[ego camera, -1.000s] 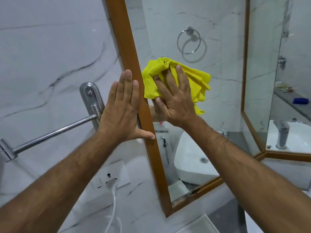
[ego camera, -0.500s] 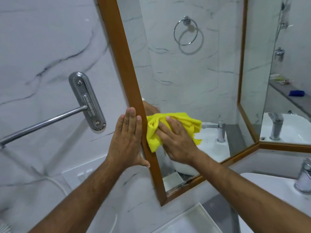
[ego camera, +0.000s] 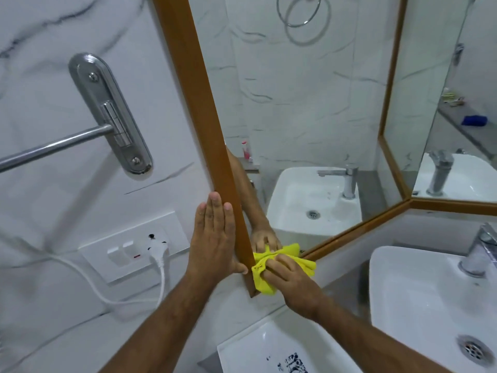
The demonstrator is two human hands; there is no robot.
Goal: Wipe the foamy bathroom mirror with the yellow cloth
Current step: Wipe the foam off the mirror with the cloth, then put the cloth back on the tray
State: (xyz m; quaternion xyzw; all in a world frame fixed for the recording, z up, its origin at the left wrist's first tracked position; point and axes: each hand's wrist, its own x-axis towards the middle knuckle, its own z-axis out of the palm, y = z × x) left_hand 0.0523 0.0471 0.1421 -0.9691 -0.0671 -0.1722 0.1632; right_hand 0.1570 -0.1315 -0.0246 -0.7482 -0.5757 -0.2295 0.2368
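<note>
The wood-framed mirror point(ego camera: 309, 109) hangs on the marble wall; its glass looks clear, with no foam that I can see. My right hand point(ego camera: 291, 282) presses the bunched yellow cloth point(ego camera: 262, 278) against the mirror's bottom left corner, and the cloth spills over the frame's lower edge. My left hand point(ego camera: 215, 238) lies flat on the wall with its fingers together against the left side of the frame point(ego camera: 188, 76). The glass reflects my right hand and forearm.
A chrome towel bar point(ego camera: 53, 142) with its mount sticks out of the wall at left. Below it is a switch plate point(ego camera: 121, 254) with a white plug and cable. A white basin point(ego camera: 419, 300) with a tap stands at lower right, a white tray point(ego camera: 255, 348) at the bottom.
My right hand has dragged the cloth from high up along the mirror's left edge down to its bottom left corner. My left hand slid down the frame with it, and my view dropped.
</note>
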